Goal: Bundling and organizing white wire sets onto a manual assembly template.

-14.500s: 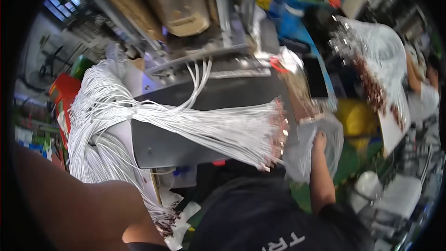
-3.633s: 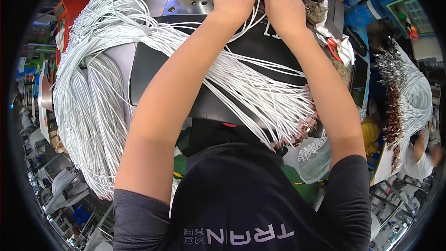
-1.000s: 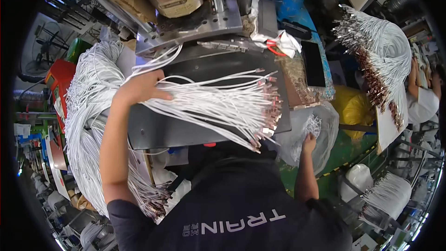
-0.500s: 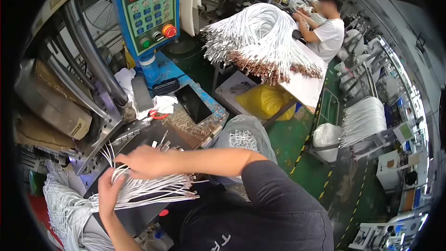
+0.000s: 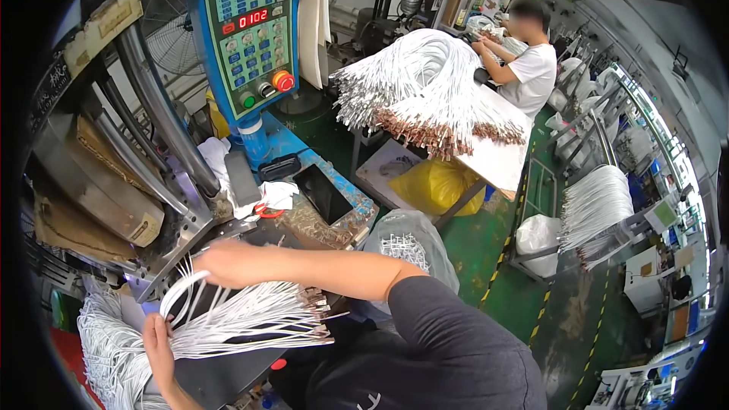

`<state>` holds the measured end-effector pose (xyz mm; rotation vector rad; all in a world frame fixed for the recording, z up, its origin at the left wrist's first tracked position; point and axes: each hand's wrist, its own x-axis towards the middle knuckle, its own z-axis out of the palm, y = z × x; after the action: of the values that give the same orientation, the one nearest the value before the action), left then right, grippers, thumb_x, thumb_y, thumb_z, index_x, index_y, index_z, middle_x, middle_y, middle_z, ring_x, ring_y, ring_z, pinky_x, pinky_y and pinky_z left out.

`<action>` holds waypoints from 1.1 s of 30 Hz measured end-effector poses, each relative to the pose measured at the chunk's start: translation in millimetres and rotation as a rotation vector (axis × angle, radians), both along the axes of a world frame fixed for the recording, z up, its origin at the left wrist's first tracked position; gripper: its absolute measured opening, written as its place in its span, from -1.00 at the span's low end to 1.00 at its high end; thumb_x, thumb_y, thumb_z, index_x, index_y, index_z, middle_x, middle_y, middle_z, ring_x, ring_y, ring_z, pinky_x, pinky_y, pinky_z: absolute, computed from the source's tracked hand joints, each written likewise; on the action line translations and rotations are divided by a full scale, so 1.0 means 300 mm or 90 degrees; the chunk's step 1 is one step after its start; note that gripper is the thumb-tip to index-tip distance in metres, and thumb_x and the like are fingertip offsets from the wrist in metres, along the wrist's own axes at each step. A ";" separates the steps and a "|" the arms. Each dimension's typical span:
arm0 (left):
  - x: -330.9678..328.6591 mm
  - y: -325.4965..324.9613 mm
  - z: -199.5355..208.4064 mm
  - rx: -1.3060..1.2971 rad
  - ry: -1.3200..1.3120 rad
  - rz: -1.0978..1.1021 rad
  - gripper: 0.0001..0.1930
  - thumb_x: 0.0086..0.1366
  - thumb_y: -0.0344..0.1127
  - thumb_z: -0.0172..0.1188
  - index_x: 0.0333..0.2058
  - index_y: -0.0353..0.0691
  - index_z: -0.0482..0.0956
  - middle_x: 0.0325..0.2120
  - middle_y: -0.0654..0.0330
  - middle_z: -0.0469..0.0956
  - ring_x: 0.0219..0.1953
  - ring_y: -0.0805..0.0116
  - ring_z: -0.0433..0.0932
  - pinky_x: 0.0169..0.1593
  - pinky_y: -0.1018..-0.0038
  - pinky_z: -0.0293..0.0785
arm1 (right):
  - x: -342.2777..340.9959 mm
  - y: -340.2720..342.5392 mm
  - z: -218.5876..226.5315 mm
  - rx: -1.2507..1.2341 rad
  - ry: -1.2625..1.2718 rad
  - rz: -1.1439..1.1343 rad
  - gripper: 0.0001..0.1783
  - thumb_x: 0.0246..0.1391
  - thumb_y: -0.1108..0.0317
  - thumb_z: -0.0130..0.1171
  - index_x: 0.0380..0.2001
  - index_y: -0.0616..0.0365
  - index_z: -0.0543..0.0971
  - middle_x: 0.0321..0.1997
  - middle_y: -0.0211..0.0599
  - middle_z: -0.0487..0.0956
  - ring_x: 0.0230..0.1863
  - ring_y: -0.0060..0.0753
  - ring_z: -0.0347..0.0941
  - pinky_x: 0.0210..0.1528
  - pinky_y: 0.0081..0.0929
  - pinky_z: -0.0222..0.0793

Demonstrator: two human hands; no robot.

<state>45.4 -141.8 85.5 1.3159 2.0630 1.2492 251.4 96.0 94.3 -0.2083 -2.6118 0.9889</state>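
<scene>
Change noted: a second ago the right hand (image 5: 228,264) was down at the clear bag (image 5: 446,260); it is now over the cables (image 5: 250,319) beside the press (image 5: 125,197). Against half a second ago, the left hand (image 5: 159,345) sits lower and apart from the right. In effect, both hands are at the cables and the bag, with its white parts (image 5: 402,249), is left alone. Cables: lower left of frame, fanned across the dark table (image 5: 224,376), copper-coloured ends to the right; a few strands arch up between the hands toward the press. Pose: right forearm runs nearly level from the dark sleeve (image 5: 456,334) leftward, back of the hand up, fingers pointing at the press. Left forearm rises from the lower edge, fingers and thumb up against the cables near where they bunch. Grip: right fingertips are hidden and the hand is slightly blurred, so cannot tell whether it holds strands; left touches cables, closure likewise not readable. Right of the press lie red-handled scissors (image 5: 267,212) and a black phone (image 5: 325,193), both untouched.
</scene>
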 end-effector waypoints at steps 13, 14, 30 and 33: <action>0.042 0.114 -0.112 0.043 0.283 0.154 -0.73 0.47 -0.31 0.05 -0.40 -0.39 0.42 -0.55 -0.03 0.33 -0.47 0.11 0.29 -0.32 0.24 0.31 | 0.110 0.056 -0.156 0.200 -0.120 -0.055 -0.80 0.07 0.39 0.17 -0.25 0.21 0.64 -0.36 -0.06 0.66 -0.23 0.02 0.65 -0.22 -0.05 0.53; 0.082 0.148 -0.086 0.029 0.274 0.199 -0.71 0.48 -0.29 0.04 -0.40 -0.40 0.42 -0.56 -0.01 0.30 -0.48 0.17 0.26 -0.33 0.26 0.30 | 0.120 0.048 -0.151 0.258 -0.118 -0.090 -0.78 0.07 0.39 0.16 -0.22 0.24 0.61 -0.35 -0.07 0.66 -0.25 0.06 0.65 -0.28 -0.05 0.53; 0.450 0.104 0.013 -0.257 -0.525 -0.230 -0.65 0.54 -0.11 -0.01 -0.11 -0.27 0.60 -0.58 0.35 0.47 -0.55 0.55 0.38 -0.45 0.49 0.29 | 0.167 -0.034 -0.099 0.295 0.144 0.169 -0.63 -0.07 0.41 0.23 -0.10 0.00 0.63 -0.34 -0.28 0.53 -0.22 -0.15 0.52 -0.16 -0.25 0.49; 0.424 0.078 -0.078 -0.195 -0.476 -0.206 -0.66 0.54 -0.11 -0.02 -0.07 -0.27 0.58 -0.61 0.39 0.38 -0.58 0.60 0.28 -0.50 0.56 0.20 | 0.156 0.056 -0.071 0.310 -0.003 -0.178 -0.65 0.09 0.32 0.23 -0.01 0.03 0.62 -0.24 -0.28 0.59 -0.19 -0.11 0.53 -0.11 -0.24 0.50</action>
<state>172.6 -118.3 62.1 0.8188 1.3754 1.0143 298.1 112.7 73.1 -0.4332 -2.6379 0.2482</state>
